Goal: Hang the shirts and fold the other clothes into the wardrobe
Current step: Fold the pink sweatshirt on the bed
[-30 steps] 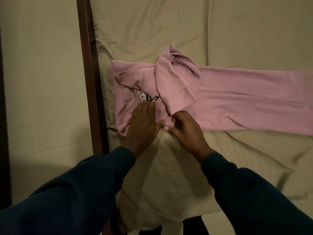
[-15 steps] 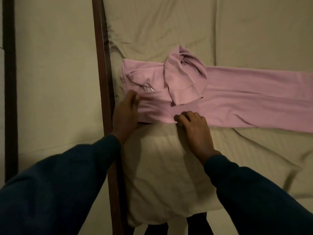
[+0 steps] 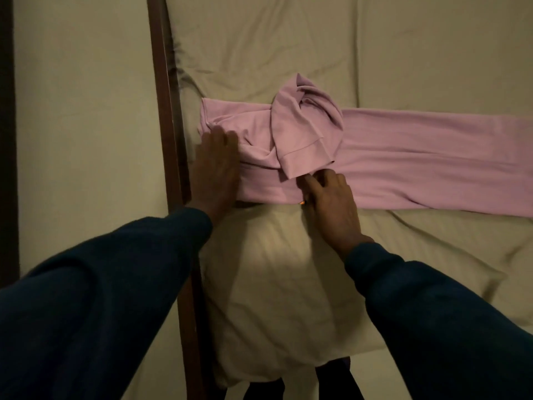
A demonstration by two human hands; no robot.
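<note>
Now left hand lies flat on pink garment, right hand presses its edge, neither grip closed

Pink garment cut off at the 3 o'clock edge, far end out of view. Near left corner of it covered by the left hand, which shows smeared with motion blur, fingers not separable. Small orange speck at the garment's near hem, just beside the right hand, too small to identify. Right thumb hidden; no telling whether cloth is pinched. Bunched sleeve masking whatever print lies beneath. Both dark sleeves cropped at 6 o'clock. Dark shapes below the bedsheet too dim to identify.
</note>
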